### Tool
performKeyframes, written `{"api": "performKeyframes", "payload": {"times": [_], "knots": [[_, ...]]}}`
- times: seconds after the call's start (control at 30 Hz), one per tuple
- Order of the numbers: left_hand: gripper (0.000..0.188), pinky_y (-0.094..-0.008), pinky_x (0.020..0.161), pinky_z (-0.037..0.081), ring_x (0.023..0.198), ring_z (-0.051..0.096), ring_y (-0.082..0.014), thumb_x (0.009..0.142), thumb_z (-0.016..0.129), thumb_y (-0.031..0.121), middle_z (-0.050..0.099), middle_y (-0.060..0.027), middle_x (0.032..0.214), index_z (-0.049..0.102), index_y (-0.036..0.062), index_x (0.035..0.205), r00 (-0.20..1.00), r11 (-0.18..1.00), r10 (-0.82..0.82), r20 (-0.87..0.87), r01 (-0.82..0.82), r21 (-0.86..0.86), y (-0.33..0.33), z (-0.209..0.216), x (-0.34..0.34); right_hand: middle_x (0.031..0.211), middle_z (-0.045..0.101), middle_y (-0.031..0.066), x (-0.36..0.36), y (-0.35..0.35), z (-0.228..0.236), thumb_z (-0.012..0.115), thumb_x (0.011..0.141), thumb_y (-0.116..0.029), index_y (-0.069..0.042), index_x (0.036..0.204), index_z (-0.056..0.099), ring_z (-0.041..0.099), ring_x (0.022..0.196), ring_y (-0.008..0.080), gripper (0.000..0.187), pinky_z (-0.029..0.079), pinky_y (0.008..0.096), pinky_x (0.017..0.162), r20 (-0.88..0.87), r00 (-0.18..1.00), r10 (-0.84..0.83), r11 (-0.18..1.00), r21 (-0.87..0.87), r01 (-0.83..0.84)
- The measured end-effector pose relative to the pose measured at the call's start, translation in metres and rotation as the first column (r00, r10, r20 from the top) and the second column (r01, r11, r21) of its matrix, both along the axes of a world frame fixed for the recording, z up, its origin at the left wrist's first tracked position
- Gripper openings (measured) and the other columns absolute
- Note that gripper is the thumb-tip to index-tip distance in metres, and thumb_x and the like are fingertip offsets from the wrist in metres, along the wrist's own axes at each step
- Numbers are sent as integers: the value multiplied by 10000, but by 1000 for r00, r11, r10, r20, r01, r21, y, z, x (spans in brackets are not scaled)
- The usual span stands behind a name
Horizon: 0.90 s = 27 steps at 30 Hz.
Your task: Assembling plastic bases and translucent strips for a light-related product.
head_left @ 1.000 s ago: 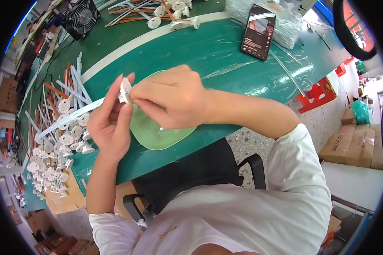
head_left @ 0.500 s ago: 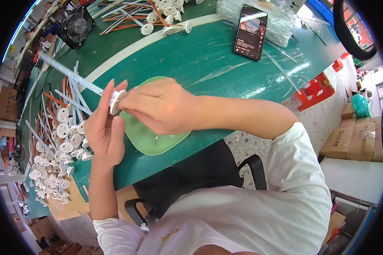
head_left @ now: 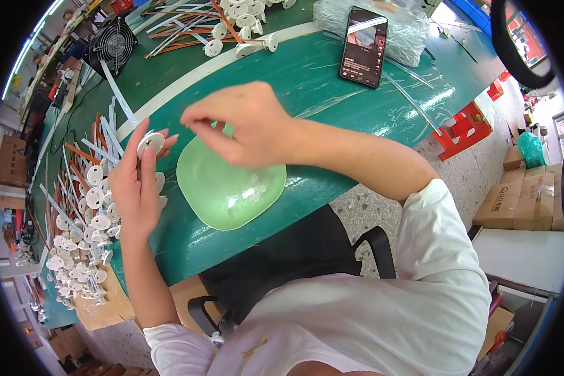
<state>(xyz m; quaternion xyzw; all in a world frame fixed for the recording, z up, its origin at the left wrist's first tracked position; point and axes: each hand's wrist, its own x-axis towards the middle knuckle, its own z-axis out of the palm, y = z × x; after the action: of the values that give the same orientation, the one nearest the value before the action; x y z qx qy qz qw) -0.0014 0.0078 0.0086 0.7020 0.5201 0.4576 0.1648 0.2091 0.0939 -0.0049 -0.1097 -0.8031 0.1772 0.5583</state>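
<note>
Currently, left hand [head_left: 133,194] has thumb and fingers closed on a white disc [head_left: 150,145] at the bowl's [head_left: 200,182] ten o'clock, its strip [head_left: 118,94] jutting toward eleven; a slack pinch could let that long strip lever the disc loose, or snag the pile [head_left: 94,199] at nine. Right hand [head_left: 244,125], half curled above the bowl's twelve-o'clock side, blurred: cannot tell if it holds anything; any small part there could drop if fingers loosen.

A broad green table [head_left: 294,75] is bearing a pale-green rounded bowl [head_left: 232,188] — and, at its left, many white round strip-tailed discs [head_left: 95,198]
</note>
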Motion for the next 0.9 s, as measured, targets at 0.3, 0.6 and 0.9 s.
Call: {"api": "performKeyframes", "payload": {"times": [0.3, 0.6, 0.9], "knots": [[326, -265, 655, 523, 699, 711, -162, 1042, 464, 127, 707, -80, 777, 551, 34, 1342, 976, 990, 100, -195, -118, -81, 4, 0, -11, 815, 715, 71, 24, 67, -12, 699, 783, -90, -64, 883, 698, 687, 786, 255, 104, 567, 359, 714, 211, 886, -413, 911, 109, 399], [325, -263, 508, 400, 508, 479, -95, 1060, 437, 164, 563, -31, 629, 563, 79, 1347, 923, 977, 125, -364, -178, -117, 5, 5, -24, 1342, 526, 151, 29, 96, -39, 717, 802, -226, -170, 1184, 662, 487, 1259, 350, 391, 476, 470, 989, 465, 607, -644, 764, 425, 485], [249, -320, 534, 439, 518, 548, -216, 1021, 486, 114, 570, -99, 615, 604, 40, 1228, 907, 979, 89, -413, -155, -130, 3, 12, -24, 1304, 553, 159, 30, 103, -42, 719, 786, -235, -166, 1160, 678, 497, 1254, 360, 382, 468, 473, 996, 429, 605, -671, 742, 391, 545]]}}
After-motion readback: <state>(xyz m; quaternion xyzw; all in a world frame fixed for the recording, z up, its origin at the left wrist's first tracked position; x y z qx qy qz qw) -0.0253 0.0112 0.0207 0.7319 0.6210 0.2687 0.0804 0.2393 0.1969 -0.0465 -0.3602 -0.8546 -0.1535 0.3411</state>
